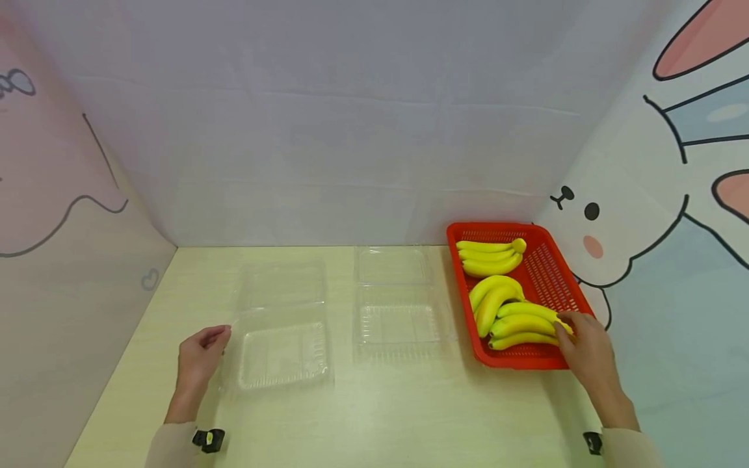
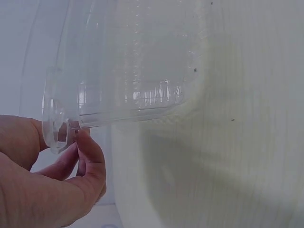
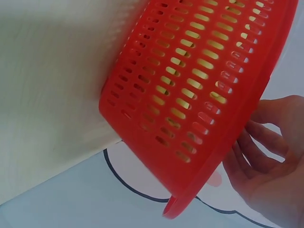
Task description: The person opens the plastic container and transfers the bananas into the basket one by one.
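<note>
My left hand (image 1: 201,356) pinches the left edge of an open clear plastic clamshell container (image 1: 283,357) lying on the table; the left wrist view shows thumb and fingertips at its rim (image 2: 59,114). My right hand (image 1: 588,348) reaches over the rim of a red plastic basket (image 1: 570,270). Its thumb and fingers grip the stem end of the front bunch of bananas (image 1: 523,325). Two more banana bunches, the middle one (image 1: 494,302) and the back one (image 1: 488,259), lie in the basket. In the right wrist view the basket's slotted wall (image 3: 190,85) hides my fingertips.
A second open clear clamshell container (image 1: 398,322) lies between the first one and the basket. The pale table (image 1: 374,416) is bounded by a white back sheet (image 1: 328,143) and printed side sheets. The right sheet (image 1: 661,279) stands close beside the basket.
</note>
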Action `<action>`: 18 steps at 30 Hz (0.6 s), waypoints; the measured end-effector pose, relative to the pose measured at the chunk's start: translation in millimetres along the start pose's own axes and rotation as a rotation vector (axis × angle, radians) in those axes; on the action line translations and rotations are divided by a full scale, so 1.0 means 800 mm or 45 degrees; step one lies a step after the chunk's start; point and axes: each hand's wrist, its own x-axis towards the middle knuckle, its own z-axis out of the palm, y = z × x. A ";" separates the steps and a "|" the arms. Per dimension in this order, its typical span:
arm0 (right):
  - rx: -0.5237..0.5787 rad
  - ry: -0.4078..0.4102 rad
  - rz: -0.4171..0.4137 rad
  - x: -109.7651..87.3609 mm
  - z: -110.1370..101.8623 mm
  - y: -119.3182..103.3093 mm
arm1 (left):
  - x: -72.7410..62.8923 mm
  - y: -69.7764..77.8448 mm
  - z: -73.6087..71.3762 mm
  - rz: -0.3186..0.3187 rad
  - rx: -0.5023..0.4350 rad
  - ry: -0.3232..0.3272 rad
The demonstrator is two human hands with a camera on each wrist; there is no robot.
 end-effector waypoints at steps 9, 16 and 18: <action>0.063 -0.009 -0.044 0.009 0.002 -0.014 | 0.005 0.007 0.003 0.022 0.001 -0.024; 0.025 -0.038 -0.036 0.018 0.002 -0.028 | 0.013 0.012 0.007 0.040 0.045 -0.032; 0.019 -0.043 -0.036 0.022 0.004 -0.031 | 0.016 0.013 0.008 0.049 0.041 -0.035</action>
